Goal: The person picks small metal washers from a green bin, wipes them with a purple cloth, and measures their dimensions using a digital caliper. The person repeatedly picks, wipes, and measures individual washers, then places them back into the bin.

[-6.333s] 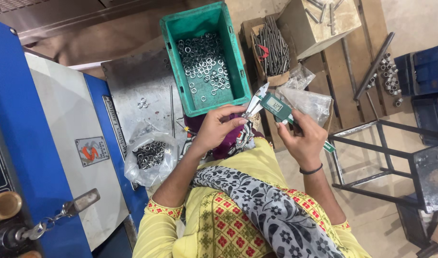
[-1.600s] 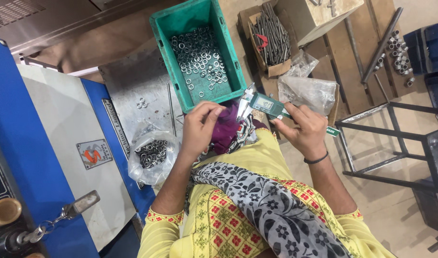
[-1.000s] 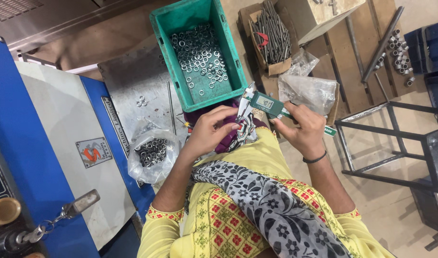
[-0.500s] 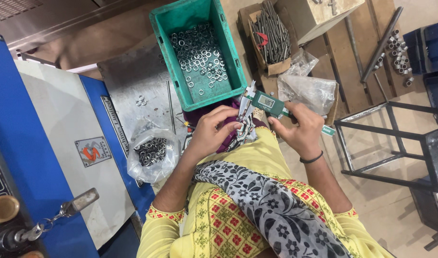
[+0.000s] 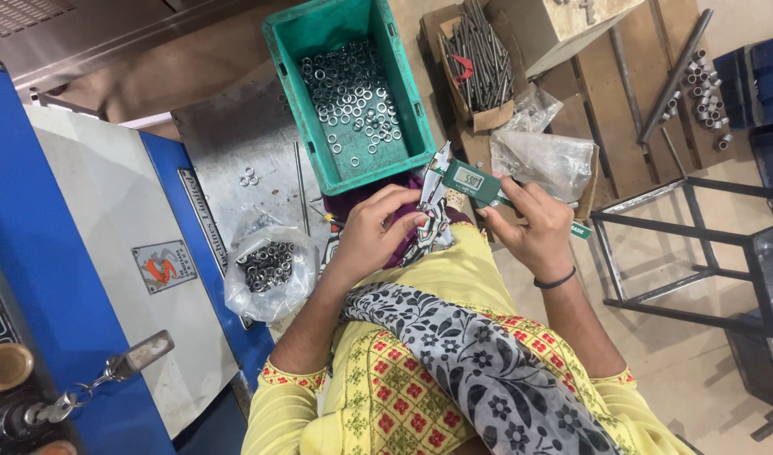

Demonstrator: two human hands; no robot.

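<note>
Digital caliper [image 5: 479, 187]: green matt plastic body, bright steel jaws. Green crate [image 5: 349, 88]: scuffed matt plastic, full of shiny bare-metal rings [image 5: 351, 99]. Steel plate [image 5: 235, 168] beside it: dull grey, scratched. Two clear plastic bags, glossy and crinkled: one [image 5: 268, 274] holds darker metal rings, other [image 5: 545, 160] looks near-transparent. Cardboard box [image 5: 475, 63] of dull steel rods. Machine panel [image 5: 41, 244]: smooth blue paint, semi-gloss. Lap cloth: soft printed cotton, matt.

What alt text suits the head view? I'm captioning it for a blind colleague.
A person's right hand holds a green digital caliper while the left hand pinches something small at its jaws, above the lap. Ahead sits a green crate of metal rings, with a clear bag of rings to the left.
</note>
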